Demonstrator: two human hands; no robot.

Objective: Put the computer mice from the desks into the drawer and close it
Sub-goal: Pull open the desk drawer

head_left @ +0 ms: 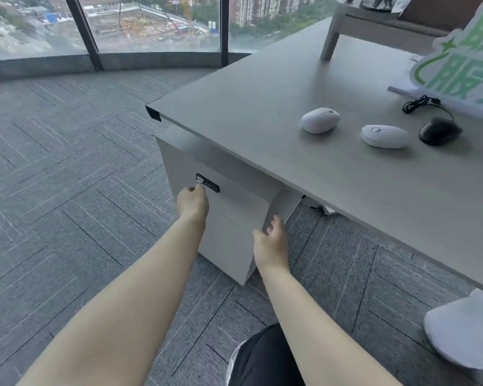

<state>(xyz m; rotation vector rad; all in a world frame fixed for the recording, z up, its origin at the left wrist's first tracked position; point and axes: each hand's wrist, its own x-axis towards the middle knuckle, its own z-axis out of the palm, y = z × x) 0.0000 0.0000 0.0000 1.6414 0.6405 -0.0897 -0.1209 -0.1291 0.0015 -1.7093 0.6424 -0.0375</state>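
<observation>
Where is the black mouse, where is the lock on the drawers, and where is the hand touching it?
black mouse (440,131), head view, top of its shell
lock (210,186), head view, middle of the dark panel
left hand (192,203), head view, back of the hand

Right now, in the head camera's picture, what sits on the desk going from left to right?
Round white mouse → flatter white mouse → black corded mouse, all lying on the grey desk. The green and white sign overlaps that stretch, so I leave it unplaced.
</observation>
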